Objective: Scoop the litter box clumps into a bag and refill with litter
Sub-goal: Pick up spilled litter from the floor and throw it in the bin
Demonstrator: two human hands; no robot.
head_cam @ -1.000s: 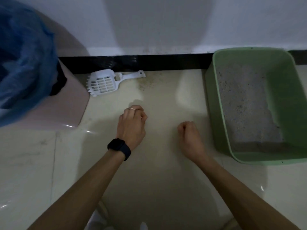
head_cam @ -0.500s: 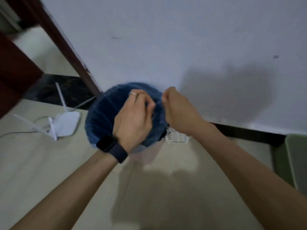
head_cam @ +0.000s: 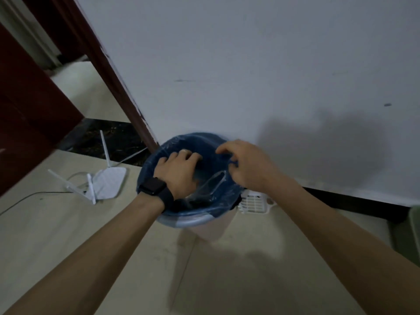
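— So, where is the blue bag?
— Lining the pale bin against the wall, mouth open. The left hand reaches into it, fingers curled downward, tips hidden; I cannot tell whether they grip plastic.
— And the right hand?
— At the right rim, curled fingers pinching the bag's edge. The white scoop lies just beside the bin; the green litter box peeks in at far right.

Blue bag in a pale, perhaps pinkish bin; white slotted scoop; black watch; white router.
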